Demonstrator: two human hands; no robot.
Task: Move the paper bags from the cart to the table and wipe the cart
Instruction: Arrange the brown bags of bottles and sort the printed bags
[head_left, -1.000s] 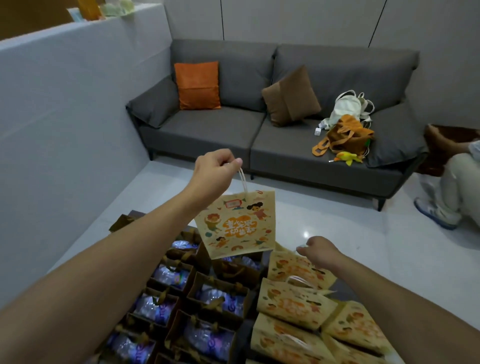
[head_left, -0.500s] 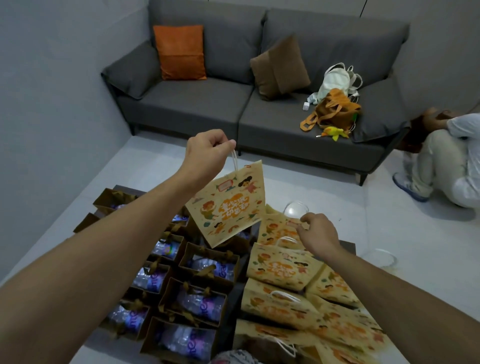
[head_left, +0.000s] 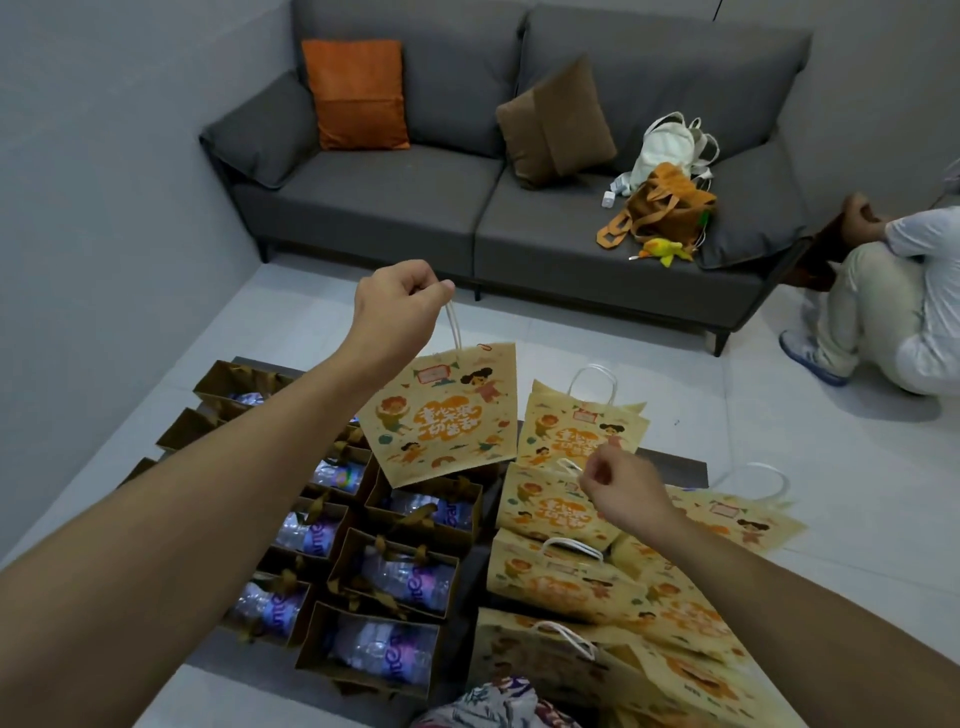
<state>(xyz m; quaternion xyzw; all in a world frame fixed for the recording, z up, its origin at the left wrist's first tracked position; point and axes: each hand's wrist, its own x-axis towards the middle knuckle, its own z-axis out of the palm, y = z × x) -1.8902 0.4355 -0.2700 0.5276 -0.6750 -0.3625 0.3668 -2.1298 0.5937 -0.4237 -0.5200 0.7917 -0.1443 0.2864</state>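
Pinching a white handle, the left hand (head_left: 397, 306) hangs a paper bag (head_left: 441, 415) at 12 o'clock; the right hand (head_left: 623, 491), fingers curled, holds nothing visible at 3 o'clock.

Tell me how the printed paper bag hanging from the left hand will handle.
The paper bag hangs flat and tilted from one cord handle in the left hand, so it is probably empty, light and apt to swing. Its flat sides look creasable, so it likely crumples if squeezed.

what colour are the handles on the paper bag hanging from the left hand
White: a thin white handle on the tan cartoon-printed paper bag, pinched by the left hand. Head view, the only one.
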